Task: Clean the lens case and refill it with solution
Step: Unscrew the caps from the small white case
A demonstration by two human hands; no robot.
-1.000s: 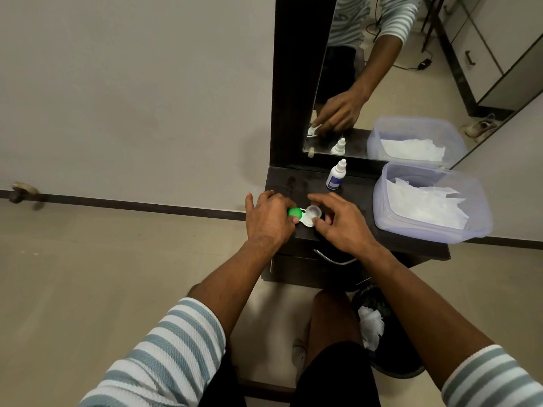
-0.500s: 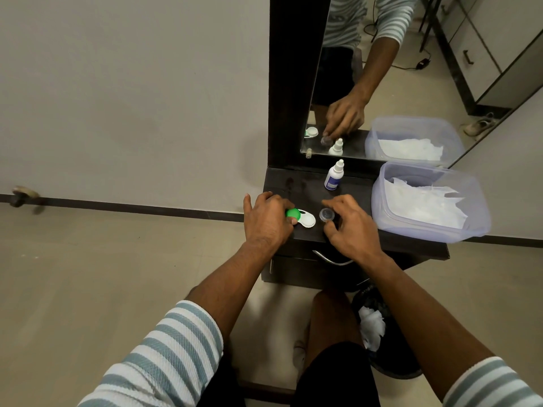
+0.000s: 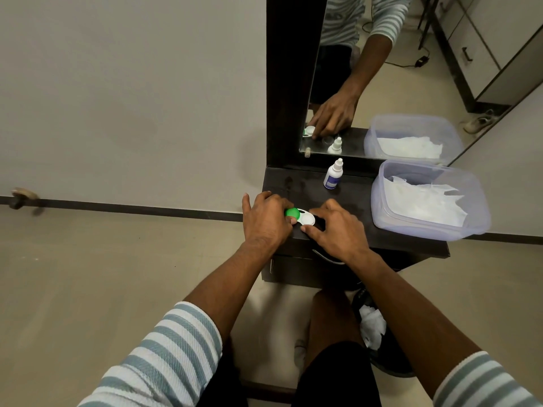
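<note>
Since half a second ago the right hand (image 3: 338, 230) has come back from the right to the lens case (image 3: 301, 217), and the small clear cap it held then is no longer visible. Its curled fingers (image 3: 321, 208) now touch the white end of the case; whether they grip it I cannot tell. Left hand (image 3: 266, 220) holds the green end, fingers curled around it. Lens case lies at the front edge of the dark surface (image 3: 352, 195). Behind it stands the solution bottle (image 3: 333, 175), upright, near the mirror (image 3: 382, 69). A plastic tub (image 3: 382, 189) of white tissues sits to the right.
</note>
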